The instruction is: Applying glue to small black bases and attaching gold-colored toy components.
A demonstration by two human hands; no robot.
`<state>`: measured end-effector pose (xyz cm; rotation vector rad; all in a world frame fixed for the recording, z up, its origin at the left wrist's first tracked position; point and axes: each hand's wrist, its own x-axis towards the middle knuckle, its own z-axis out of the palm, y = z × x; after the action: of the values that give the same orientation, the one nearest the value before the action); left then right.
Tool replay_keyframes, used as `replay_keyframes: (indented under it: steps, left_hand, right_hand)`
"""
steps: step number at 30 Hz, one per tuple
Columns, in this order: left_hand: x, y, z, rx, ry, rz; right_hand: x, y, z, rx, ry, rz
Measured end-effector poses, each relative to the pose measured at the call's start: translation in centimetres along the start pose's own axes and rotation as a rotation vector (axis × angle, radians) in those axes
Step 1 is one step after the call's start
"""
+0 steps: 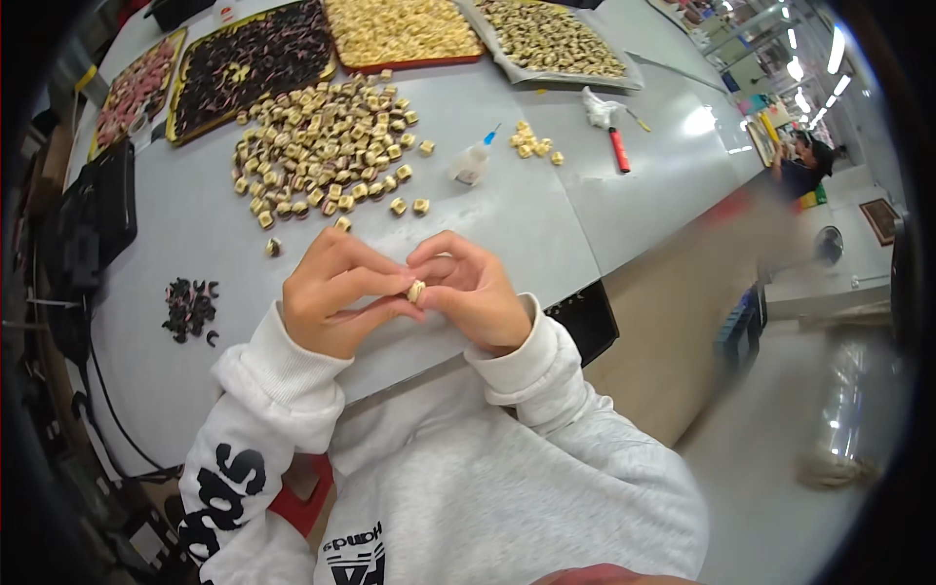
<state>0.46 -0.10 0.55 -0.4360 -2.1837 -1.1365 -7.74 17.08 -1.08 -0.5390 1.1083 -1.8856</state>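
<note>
Both of my hands meet over the near edge of a grey table [546, 224]. My left hand [336, 292] and my right hand [473, 292] pinch one small cream-coloured piece [416, 290] between their fingertips. Just beyond the hands lies a heap of several similar cream and brown pieces [322, 146]. A few stray ones [408, 206] sit closest to my fingers. A small squeeze bottle with a blue tip [474, 162] stands to the right of the heap.
Trays of dark [249, 63], cream [400, 29], mixed [551, 39] and pink [136, 88] pieces line the far edge. A small pile of black curved parts [190, 309] lies left. A red-handled tool [618, 149], another small cluster [534, 144] and black boxes [93, 214] are about. A person [804, 171] stands far right.
</note>
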Motion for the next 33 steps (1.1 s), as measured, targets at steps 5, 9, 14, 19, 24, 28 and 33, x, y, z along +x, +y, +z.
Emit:
replay_keyframes:
  steps: [5, 9, 14, 19, 24, 28, 33]
  left_hand:
    - [0.5, 0.7, 0.3, 0.045, 0.013, -0.047]
    - [0.2, 0.7, 0.6, -0.01, 0.085, -0.129]
    - [0.5, 0.7, 0.0, 0.059, 0.109, -0.146]
    - [0.0, 0.5, -0.3, 0.081, 0.126, -0.166]
    - [0.6, 0.1, -1.2, 0.115, 0.315, -0.186]
    - [1.5, -1.0, -3.2, 0.193, 0.47, -0.215]
    - [1.1, -1.2, -9.5, 0.422, 0.509, -0.151]
  right_hand:
    - [-0.1, 0.2, 0.0, 0.129, 0.01, -0.033]
    - [-0.2, 0.3, -0.2, 0.233, 0.062, -0.023]
    - [-0.3, 0.4, -1.3, 0.199, 0.042, -0.092]
    - [-0.2, 0.4, -0.4, 0.08, 0.13, -0.083]
    - [0.3, -0.1, 0.3, -0.356, 0.223, -0.112]
    - [2.9, 0.3, 1.1, -0.476, 0.236, -0.283]
    - [3.4, -0.5, 2.0, -0.65, 0.209, -0.416]
